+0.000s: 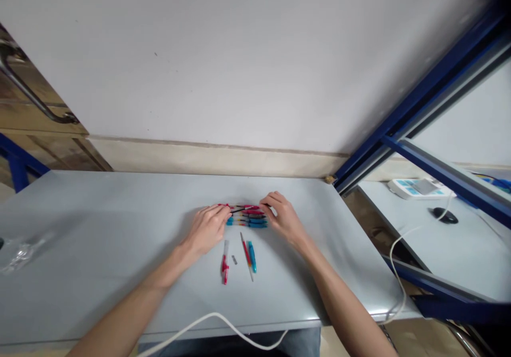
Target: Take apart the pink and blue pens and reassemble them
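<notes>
With our left hand we pinch a slim black rod over pink and blue plastic pens on the grey surface; whether our right hand, fingers bunched near its other end, grips it, we cannot tell.

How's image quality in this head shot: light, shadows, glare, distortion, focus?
Head view: even, cool light; soft shadows beside both forearms; glare on the table's front edge, lower right; wide-angle stretch tilts the blue frame and the corners go dark at right; pens under the hands look soft, their fine detail unreadable.
</notes>
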Motion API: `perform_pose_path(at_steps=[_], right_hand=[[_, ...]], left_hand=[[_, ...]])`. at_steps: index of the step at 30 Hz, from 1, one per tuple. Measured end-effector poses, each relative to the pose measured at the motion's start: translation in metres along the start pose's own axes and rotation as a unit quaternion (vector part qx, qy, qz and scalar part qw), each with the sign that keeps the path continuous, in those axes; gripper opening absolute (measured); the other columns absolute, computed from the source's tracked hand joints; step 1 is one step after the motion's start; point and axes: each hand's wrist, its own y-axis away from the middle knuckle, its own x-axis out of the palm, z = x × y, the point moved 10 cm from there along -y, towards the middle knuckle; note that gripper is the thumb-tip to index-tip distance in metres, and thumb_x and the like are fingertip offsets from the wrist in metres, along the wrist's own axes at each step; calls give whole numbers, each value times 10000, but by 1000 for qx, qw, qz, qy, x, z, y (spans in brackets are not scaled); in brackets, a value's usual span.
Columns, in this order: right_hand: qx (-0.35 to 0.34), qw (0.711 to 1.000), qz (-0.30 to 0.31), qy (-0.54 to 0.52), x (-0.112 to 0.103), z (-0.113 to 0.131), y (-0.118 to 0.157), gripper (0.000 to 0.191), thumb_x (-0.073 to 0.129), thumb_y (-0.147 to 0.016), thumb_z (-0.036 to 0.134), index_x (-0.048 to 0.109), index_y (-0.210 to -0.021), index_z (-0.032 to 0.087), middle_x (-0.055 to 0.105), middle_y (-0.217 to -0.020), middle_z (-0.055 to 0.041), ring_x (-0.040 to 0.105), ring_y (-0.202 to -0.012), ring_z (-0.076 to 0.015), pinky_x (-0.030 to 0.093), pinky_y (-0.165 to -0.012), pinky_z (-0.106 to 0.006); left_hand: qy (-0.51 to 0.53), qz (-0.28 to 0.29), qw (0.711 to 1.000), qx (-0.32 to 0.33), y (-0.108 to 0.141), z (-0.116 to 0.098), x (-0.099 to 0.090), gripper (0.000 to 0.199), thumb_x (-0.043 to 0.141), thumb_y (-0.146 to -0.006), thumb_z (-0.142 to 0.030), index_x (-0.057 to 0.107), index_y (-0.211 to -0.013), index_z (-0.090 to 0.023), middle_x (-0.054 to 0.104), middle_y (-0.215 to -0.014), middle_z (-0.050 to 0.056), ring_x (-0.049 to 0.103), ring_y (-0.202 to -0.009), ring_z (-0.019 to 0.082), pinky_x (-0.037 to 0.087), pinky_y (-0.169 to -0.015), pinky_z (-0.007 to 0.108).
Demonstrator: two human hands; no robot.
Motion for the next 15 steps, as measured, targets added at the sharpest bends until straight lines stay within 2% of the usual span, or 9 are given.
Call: perform_pose_path(at_steps=[3, 6, 9, 12, 14, 15], right_hand=[[59, 998, -30, -3, -7, -13, 3, 309, 502, -1037, 298, 594, -764, 185, 536, -685, -5, 466, -630, -152, 358, -639, -274], [103, 994, -15, -21, 3, -16, 7, 416, 491, -1046, 377, 569, -685, 187, 433, -545, 42, 348, -503, -118, 278, -551, -268], [67, 991, 54, -103, 27, 2, 8, 356, 506, -1045, 360, 645, -770, 182, 611, -689, -4, 517, -622, -139, 374, -632, -252], [39, 976, 120, -176, 47, 20, 13, 157, 550, -1019, 260, 692, -988, 199, 714, -914, -43, 621, -783, -171, 454, -748, -270], [53, 967, 145, -203, 56, 23, 16, 102, 616, -980, 236, 663, -1068, 210, 708, -889, -22, 614, -742, -162, 470, -722, -266], [59, 963, 157, -211, 60, 24, 17, 95, 655, -960, 247, 655, -1048, 211, 692, -845, -7, 596, -704, -155, 468, -690, -260]], left_hand=[[24, -3, 999, -35, 1, 7, 1, 242, 419, -1053, -230, 622, -924, -210, 697, -832, 24, 636, -722, 187, 381, -645, 307], [37, 3, 998, -50, 1, 9, 2, 260, 401, -1059, -260, 631, -945, -217, 707, -843, 25, 638, -712, 182, 368, -633, 297], [44, 7, 998, -53, 1, 9, 3, 278, 388, -1061, -276, 629, -937, -219, 713, -849, 24, 638, -707, 178, 358, -626, 289], [44, 7, 997, -56, 1, 10, 2, 289, 386, -1062, -289, 627, -918, -222, 715, -848, 23, 641, -712, 180, 348, -621, 286], [43, 7, 997, -61, 2, 11, 2, 289, 386, -1062, -293, 625, -914, -224, 717, -842, 21, 642, -711, 180, 344, -619, 284], [43, 6, 997, -64, 2, 12, 2, 289, 387, -1063, -295, 625, -915, -224, 717, -840, 20, 641, -707, 180, 342, -617, 283]])
